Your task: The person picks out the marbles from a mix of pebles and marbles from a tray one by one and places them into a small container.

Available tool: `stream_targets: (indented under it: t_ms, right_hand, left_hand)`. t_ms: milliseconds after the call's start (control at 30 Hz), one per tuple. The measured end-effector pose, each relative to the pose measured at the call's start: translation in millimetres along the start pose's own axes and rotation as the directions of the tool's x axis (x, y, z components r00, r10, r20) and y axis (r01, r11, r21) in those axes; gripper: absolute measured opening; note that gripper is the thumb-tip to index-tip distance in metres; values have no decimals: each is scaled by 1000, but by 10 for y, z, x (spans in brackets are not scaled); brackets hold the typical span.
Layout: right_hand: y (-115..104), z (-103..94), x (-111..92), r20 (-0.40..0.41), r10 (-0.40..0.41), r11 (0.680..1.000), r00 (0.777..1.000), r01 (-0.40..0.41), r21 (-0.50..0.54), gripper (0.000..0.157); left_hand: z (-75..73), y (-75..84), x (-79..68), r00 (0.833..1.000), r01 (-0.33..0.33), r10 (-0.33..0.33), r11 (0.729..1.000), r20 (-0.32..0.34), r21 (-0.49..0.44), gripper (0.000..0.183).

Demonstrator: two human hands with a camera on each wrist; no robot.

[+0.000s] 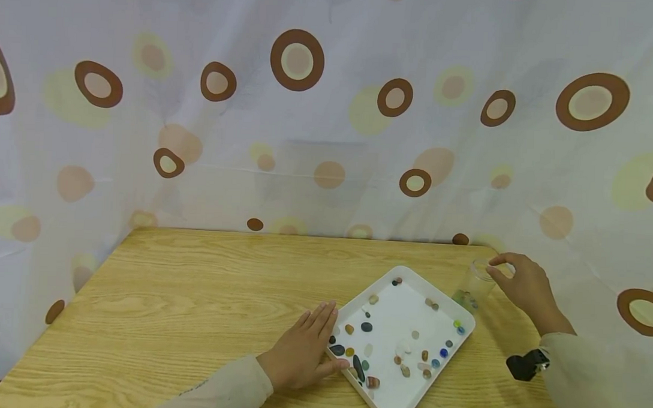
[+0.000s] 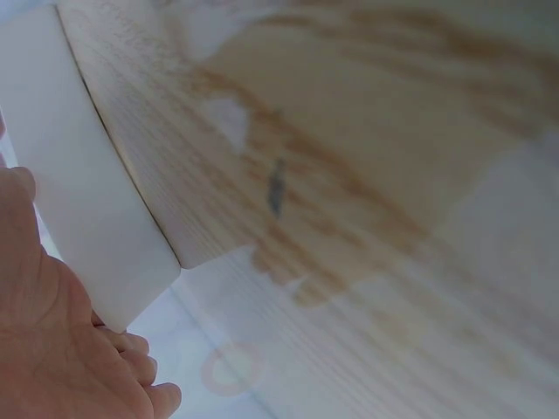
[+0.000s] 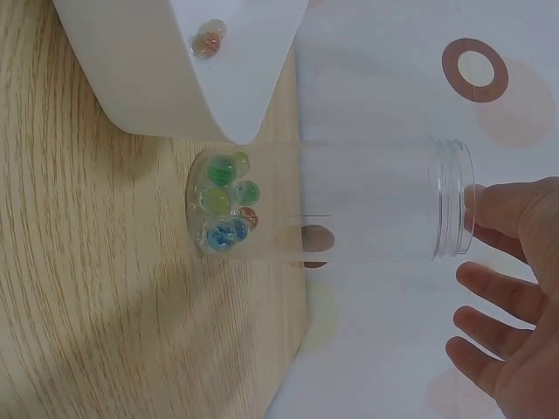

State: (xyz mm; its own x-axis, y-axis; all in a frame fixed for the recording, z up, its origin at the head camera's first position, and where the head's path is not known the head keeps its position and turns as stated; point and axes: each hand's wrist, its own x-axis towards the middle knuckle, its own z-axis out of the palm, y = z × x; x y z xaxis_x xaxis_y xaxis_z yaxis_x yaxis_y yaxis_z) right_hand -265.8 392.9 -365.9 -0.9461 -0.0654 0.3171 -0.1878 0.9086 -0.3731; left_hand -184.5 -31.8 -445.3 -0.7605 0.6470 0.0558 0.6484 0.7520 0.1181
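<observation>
A white rectangular tray holds scattered pebbles and glass marbles. My left hand rests against the tray's left side, fingers extended along the outside and thumb over the rim; in the left wrist view its fingers lie by a tray corner. Beyond the tray's right corner stands a clear jar, upright and lidless, with several green, yellow, blue and reddish marbles at the bottom. At its mouth is my right hand, thumb and forefinger by the rim, other fingers spread. No object shows between its fingertips.
Blue and green-yellow marbles lie along the tray's right side, and dark pebbles near its left rim. The wooden table extends to the left. A patterned curtain hangs behind it.
</observation>
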Motion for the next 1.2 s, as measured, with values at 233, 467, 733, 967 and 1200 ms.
stream_targets:
  t_ms: [233,467,733,967,1200]
  right_hand:
    - [3,19,-6,12,14,1000,1000,-14,-3,32]
    - [10,34,-7,10,2,1000,1000,-2,-3,30]
    - [-17,46,-4,-36,-75,997,997,75,-7,28]
    - [-360,119,-148,-133,-363,932,922,359,-53,16]
    - [-730,281,-428,129,-498,860,857,508,-50,23]
  left_hand:
    - [51,-15,-13,1000,-2,2,1000,-11,-13,91]
    - [16,-4,-21,1000,10,-10,1000,9,-23,90]
    - [1,-7,-29,1000,5,-5,1000,6,-25,90]
    - [-4,0,-32,1000,7,-6,1000,12,-28,90]
    - [-15,0,-12,1000,0,0,1000,2,4,89]
